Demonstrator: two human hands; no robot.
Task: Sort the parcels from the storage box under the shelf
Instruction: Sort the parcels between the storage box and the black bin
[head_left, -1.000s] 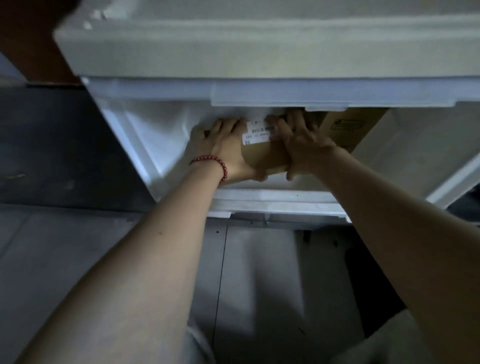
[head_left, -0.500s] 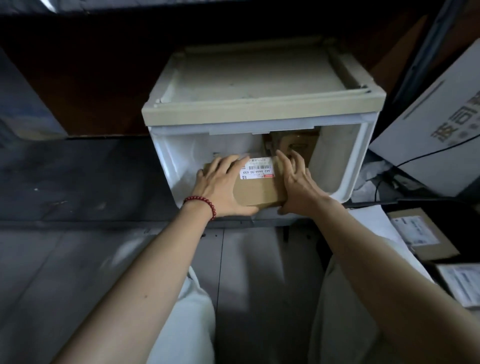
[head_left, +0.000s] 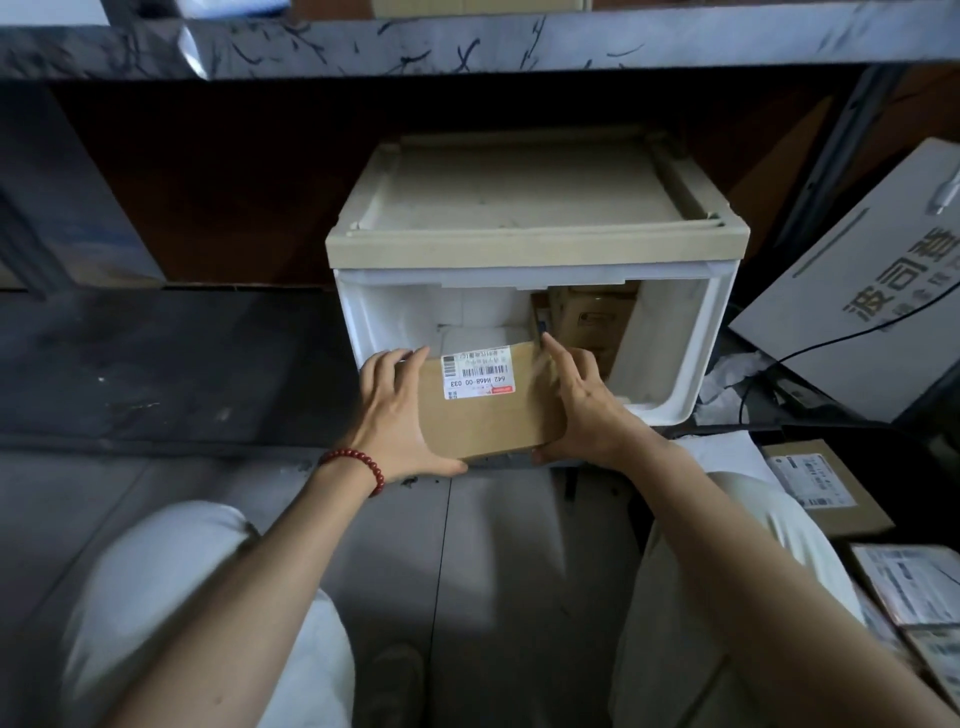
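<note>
A brown cardboard parcel (head_left: 488, 415) with a white barcode label is out in front of the white storage box (head_left: 670, 358), held between both hands. My left hand (head_left: 395, 415), with a red bead bracelet at the wrist, grips its left side, thumb under the near edge. My right hand (head_left: 582, 405) grips the right side. The box has a beige lid and an open front and stands under a dark shelf (head_left: 467, 47). Another brown parcel (head_left: 592, 317) remains inside at the back right.
Several labelled parcels (head_left: 815, 483) lie on the floor at the right. A large grey carton (head_left: 872, 291) leans right of the box, with a black cable across it. My knees in light trousers frame grey floor tiles (head_left: 493, 571) below.
Both hands have drawn the parcel out of the box toward me. The camera has pulled back, so the whole box and the shelf above now show.
</note>
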